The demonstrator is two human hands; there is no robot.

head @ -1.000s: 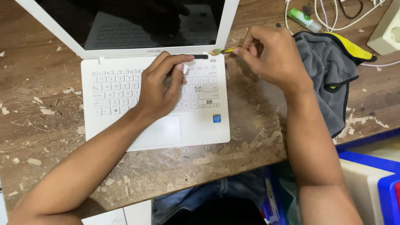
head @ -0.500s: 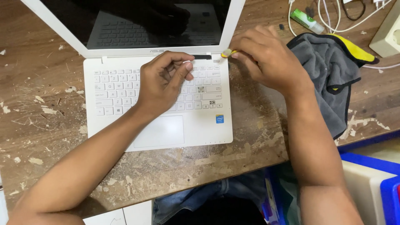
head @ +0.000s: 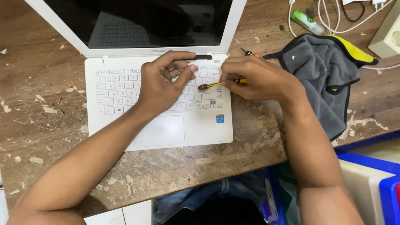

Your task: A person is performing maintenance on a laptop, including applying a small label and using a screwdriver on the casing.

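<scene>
Right hand (head: 258,79) closed around a small yellow-handled tool (head: 216,84), tip over the keys at frame centre. Left hand (head: 164,81) resting on the keyboard just beside that tip, fingers curled, gripping nothing visible. Beneath both, a white laptop (head: 208,125), lid open, screen dark. Right of it, a grey cloth (head: 325,71) crumpled on the scarred wooden tabletop (head: 41,137); white cables (head: 329,12) at upper right.
</scene>
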